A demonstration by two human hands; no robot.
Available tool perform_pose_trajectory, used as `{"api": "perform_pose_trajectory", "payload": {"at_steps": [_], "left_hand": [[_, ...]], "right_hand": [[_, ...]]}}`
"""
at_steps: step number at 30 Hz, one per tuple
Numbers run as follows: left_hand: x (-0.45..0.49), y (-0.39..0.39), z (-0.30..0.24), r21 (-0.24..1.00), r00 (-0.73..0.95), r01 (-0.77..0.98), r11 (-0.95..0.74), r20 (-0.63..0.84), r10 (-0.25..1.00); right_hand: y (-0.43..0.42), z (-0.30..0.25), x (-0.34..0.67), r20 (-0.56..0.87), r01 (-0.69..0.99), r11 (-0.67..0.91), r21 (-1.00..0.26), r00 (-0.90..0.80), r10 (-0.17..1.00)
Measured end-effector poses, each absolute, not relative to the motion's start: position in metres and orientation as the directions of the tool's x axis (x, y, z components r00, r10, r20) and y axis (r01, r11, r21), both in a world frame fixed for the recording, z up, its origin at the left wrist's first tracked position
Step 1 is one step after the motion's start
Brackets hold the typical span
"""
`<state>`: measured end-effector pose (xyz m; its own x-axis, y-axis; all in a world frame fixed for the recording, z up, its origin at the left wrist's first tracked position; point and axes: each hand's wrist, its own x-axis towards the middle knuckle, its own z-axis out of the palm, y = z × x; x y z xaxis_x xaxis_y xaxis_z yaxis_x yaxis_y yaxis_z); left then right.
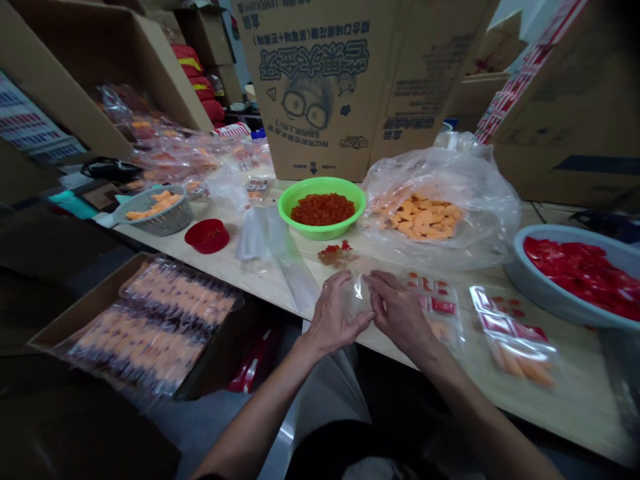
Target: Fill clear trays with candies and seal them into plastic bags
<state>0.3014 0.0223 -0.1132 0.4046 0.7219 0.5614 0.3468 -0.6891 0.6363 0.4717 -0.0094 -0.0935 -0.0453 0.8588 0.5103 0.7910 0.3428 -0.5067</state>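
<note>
L hand (333,317), R hand (400,313) pinching clear plastic bag (357,295) (fingertips only); filled packets (433,300) just right.

One head-worn view, facing forward and down — close over the left hand (336,319), right hand (400,315), work table (575,407)

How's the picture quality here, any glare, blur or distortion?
In the head view, wide-angle distortion bends the table edge and tilts the cardboard box; the plastic bag shows glare; the lower left falls dark; the left hand and right hand look fairly sharp.
</note>
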Motion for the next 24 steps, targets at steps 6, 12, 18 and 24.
{"api": "perform_pose_trajectory", "payload": {"at_steps": [6, 12, 18, 24], "left_hand": [[0.326, 0.029, -0.075, 0.428, 0.510, 0.370, -0.825, 0.648, 0.565], [0.348, 0.038, -0.065, 0.404, 0.368, 0.389, -0.828, 0.755, 0.542], [0.345, 0.041, -0.093, 0.291, 0.459, 0.187, -0.938, 0.819, 0.345], [0.361, 0.049, -0.146, 0.288, 0.574, 0.167, -0.943, 0.749, 0.331]], "right_hand": [[-0.017, -0.066, 0.488, 0.609, 0.908, 0.151, -0.391, 0.132, 0.782], [-0.027, -0.044, 0.504, 0.651, 0.918, 0.128, -0.375, 0.162, 0.742], [-0.031, -0.064, 0.535, 0.525, 0.852, 0.023, -0.523, 0.300, 0.797], [-0.040, -0.105, 0.577, 0.314, 0.761, 0.051, -0.647, 0.205, 0.927]]}}
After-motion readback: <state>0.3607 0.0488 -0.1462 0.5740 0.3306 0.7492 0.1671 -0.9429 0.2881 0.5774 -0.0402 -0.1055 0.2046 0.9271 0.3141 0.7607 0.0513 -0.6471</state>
